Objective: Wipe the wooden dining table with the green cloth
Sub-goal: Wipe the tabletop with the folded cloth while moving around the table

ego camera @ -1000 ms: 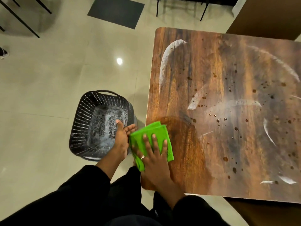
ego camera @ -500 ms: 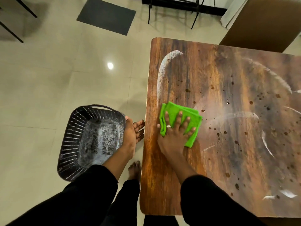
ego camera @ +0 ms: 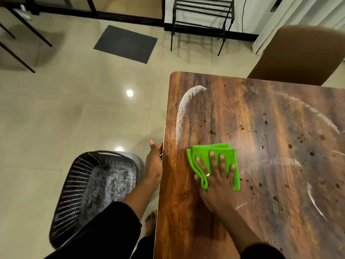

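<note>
The wooden dining table (ego camera: 214, 109) fills the right half of the view, streaked with white smears and dotted with dark droplets. A folded green cloth (ego camera: 222, 156) lies flat on it near the left edge. My right hand (ego camera: 216, 182) presses down on the cloth with fingers spread. My left hand (ego camera: 154, 161) rests against the table's left edge, fingers together and flat, holding nothing.
A dark perforated basket (ego camera: 89, 184) sits on the tiled floor left of the table, by my left arm. A brown chair (ego camera: 298, 57) stands at the table's far side. A black metal rack (ego camera: 201, 21) and a dark mat (ego camera: 125, 43) lie further back.
My right hand has slid the cloth from the table's near left corner further in and to the right. My left hand rose from the basket rim to the table edge.
</note>
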